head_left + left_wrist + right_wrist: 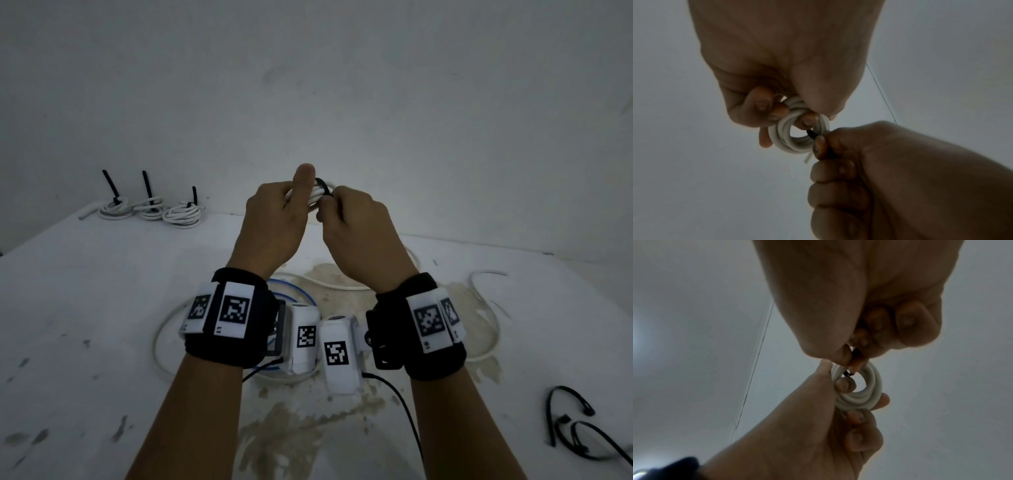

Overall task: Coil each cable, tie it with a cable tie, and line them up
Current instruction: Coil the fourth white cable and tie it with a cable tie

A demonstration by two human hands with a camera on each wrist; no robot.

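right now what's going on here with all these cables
A person is tying up cables. The left hand holds a small white coil in the air, while the right hand pinches a black cable tie at the coil. Three tied coils sit in a row at the table's far left. Loose cables and spare ties lie on the table.

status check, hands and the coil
Left hand grips white coil. Right hand pinches black cable tie at the coil. Not yet tied. Nothing blocking.

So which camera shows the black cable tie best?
The head view: the cable tie loops over the white coil. Both wrist views show only a short black bit at the coil's hole.
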